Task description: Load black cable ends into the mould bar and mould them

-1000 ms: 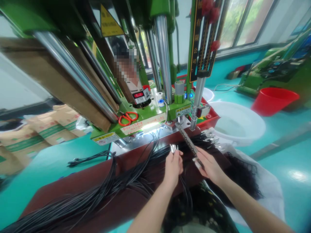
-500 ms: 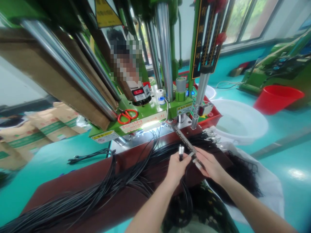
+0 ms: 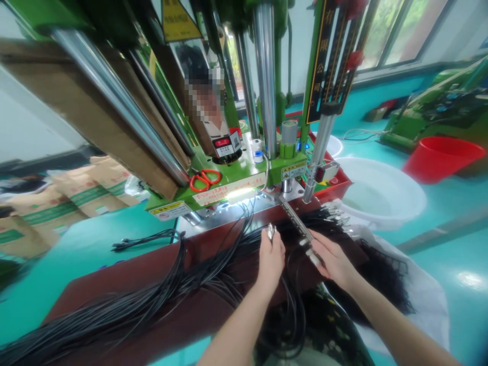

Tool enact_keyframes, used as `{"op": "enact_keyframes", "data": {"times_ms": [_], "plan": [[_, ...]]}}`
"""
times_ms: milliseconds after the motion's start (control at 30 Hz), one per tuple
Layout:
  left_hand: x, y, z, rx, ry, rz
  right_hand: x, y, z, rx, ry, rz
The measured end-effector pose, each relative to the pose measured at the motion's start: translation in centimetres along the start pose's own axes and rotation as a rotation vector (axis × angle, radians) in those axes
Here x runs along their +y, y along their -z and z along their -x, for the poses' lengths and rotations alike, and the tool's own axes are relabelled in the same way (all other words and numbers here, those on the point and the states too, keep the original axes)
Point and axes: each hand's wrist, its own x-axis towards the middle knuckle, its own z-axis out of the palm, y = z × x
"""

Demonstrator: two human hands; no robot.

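Note:
Small silvery connectors [image 3: 271,231] stick up from my left hand [image 3: 271,262], whose fingers are closed around them. Black cable hangs in loops beneath this hand. My right hand [image 3: 332,256] grips the near end of a long, narrow metal bar [image 3: 294,217] with slots along it. The bar's far end reaches the metal plate [image 3: 224,212] of a green press. Whitish pieces [image 3: 313,256] show at the near end of the bar, beside my right fingers. Long bundles of black cables [image 3: 198,277] lie on the brown-red tabletop [image 3: 87,300] to the left of and behind both hands.
Red-handled scissors [image 3: 205,180] lie on the green press [image 3: 244,175]. At the right, cable ends with silvery connectors [image 3: 337,213] rest near a white sack [image 3: 423,305]. Beyond stand a white tub [image 3: 409,195] and a red bucket [image 3: 438,160]. A person is partly visible behind the press.
My left hand has moved left, away from the bar, with the connectors still in it. My right hand stays on the bar. The view has shifted slightly.

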Motion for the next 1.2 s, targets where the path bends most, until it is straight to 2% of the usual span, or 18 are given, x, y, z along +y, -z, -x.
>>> {"op": "enact_keyframes", "data": {"times_ms": [100,167,367,567,733,867,933,1000,1100,1200], "plan": [[0.2,-0.1,0.0,-0.140,0.132,-0.007,-0.2,0.1,0.1,-0.024,0.015,0.003],[0.2,-0.3,0.0,-0.186,0.171,0.001,-0.2,0.2,0.1,-0.072,0.026,0.029],[0.0,-0.3,0.0,-0.137,0.185,-0.003,0.2,0.5,0.0,-0.164,0.033,0.106],[0.3,0.5,-0.1,-0.109,0.205,-0.064,0.2,0.5,0.0,-0.199,0.252,0.374],[0.1,0.7,-0.1,-0.093,0.174,-0.087,-0.1,0.3,0.0,-0.223,0.290,0.529],[-0.4,0.5,0.0,-0.080,0.142,-0.091,-0.1,0.2,0.1,-0.207,0.293,0.473],[-0.4,0.5,0.0,-0.090,0.120,-0.096,0.0,0.1,0.1,-0.203,0.253,0.405],[-0.1,0.6,-0.2,-0.089,0.033,-0.107,0.2,0.2,0.1,-0.199,0.180,0.294],[0.5,1.1,-0.5,0.024,-0.095,-0.051,0.3,0.3,0.0,-0.164,0.059,0.132],[0.8,1.3,-0.6,0.165,-0.049,0.074,0.2,0.5,-0.2,-0.134,0.015,0.104]]}}
